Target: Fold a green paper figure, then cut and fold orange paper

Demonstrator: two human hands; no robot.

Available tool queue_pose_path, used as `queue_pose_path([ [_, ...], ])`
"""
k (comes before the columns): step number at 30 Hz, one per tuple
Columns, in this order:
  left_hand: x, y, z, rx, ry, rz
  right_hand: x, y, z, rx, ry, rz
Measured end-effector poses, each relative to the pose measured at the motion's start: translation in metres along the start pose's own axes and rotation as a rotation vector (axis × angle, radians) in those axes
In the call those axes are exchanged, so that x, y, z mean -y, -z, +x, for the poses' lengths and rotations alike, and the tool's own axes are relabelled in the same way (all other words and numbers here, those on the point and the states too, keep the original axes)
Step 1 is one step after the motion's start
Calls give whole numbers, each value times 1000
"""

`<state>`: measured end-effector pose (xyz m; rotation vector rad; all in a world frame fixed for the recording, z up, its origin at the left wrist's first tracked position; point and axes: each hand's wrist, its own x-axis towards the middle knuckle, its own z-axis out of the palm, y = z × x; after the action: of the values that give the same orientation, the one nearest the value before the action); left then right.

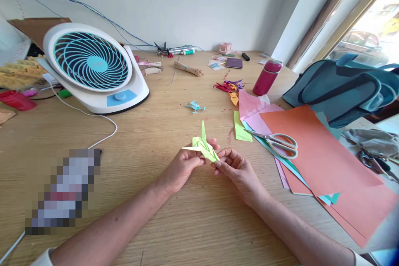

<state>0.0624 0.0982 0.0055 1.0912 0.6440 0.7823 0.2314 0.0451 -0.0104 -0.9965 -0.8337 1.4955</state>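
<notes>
Bare forearms [121, 224] extend over the wood-grained worktop [199, 224]; left hand [188, 164] and right hand [241, 173] pinch a crisply creased, pointed lime paper figure [204, 147] between them, metal-bladed scissors [270, 136] lying beyond the right hand.

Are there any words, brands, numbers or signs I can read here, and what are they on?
None can be read for sure.
Fan's blue hub: faint marks, too blurred to read.
Small green-and-white tube: too small to read.
Dark purple booklet: any marking is too small to tell.
Pixelated object: blocked out, so nothing shows.
Folded green paper: no writing visible.
</notes>
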Motion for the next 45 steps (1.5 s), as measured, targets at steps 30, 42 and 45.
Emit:
queue_pose_path([
  [30, -1, 2, 3, -125, -43, 168, 2, -3, -5, 235, -122, -22],
  [42, -5, -3, 3, -137, -66, 200, 3, -4, -6, 258, -152, -67],
  [45, -9, -4, 4, -173, -88, 227, 5, -5, -7, 267, -126, -128],
])
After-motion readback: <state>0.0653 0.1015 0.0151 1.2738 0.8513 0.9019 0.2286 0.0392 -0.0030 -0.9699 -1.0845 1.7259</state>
